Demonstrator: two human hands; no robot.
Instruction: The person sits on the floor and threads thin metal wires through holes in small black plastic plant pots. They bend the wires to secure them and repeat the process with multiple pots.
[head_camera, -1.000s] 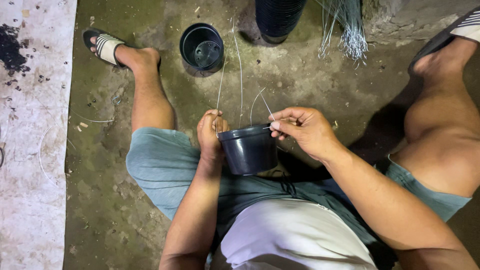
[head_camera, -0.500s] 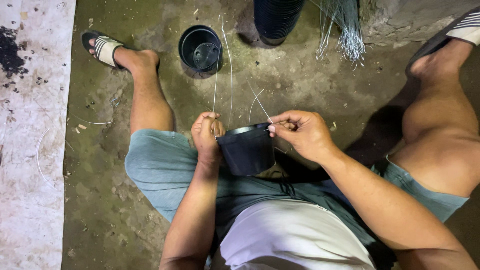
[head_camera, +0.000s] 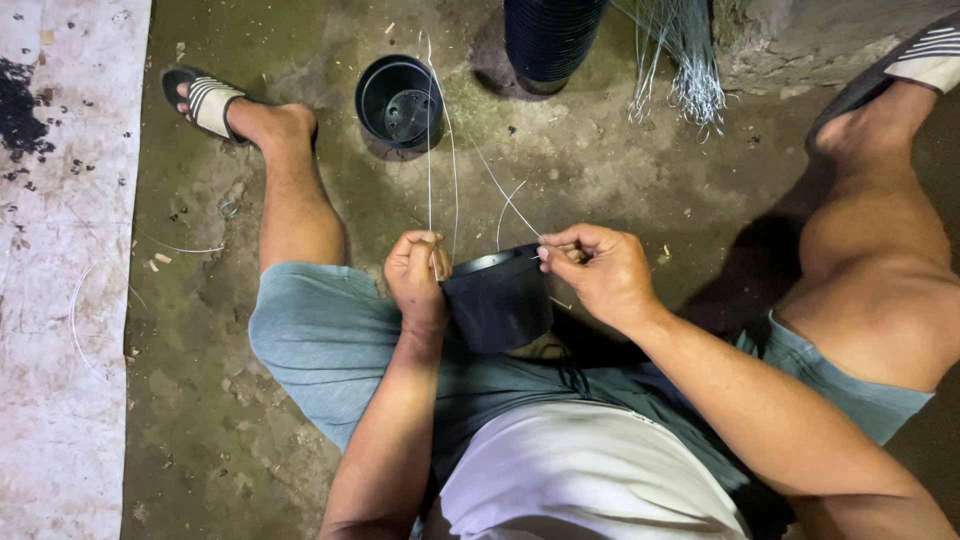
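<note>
A small black plastic pot (head_camera: 498, 300) rests tilted between my thighs. My left hand (head_camera: 417, 277) grips its left rim and pinches a thin grey wire (head_camera: 430, 150) that runs straight up from the rim. My right hand (head_camera: 598, 272) pinches another thin wire (head_camera: 500, 190) at the pot's right rim; that wire slants up to the left. A short curved wire end sticks up between the two hands.
A second black pot (head_camera: 400, 102) stands upright on the concrete floor ahead. A tall stack of black pots (head_camera: 550, 40) and a bundle of thin wires (head_camera: 680, 70) are at the back. A white sheet (head_camera: 60, 300) with scattered soil lies left.
The pot and both hands have shifted slightly. The long wires above the rim have swung and now stand straighter over my left hand.
</note>
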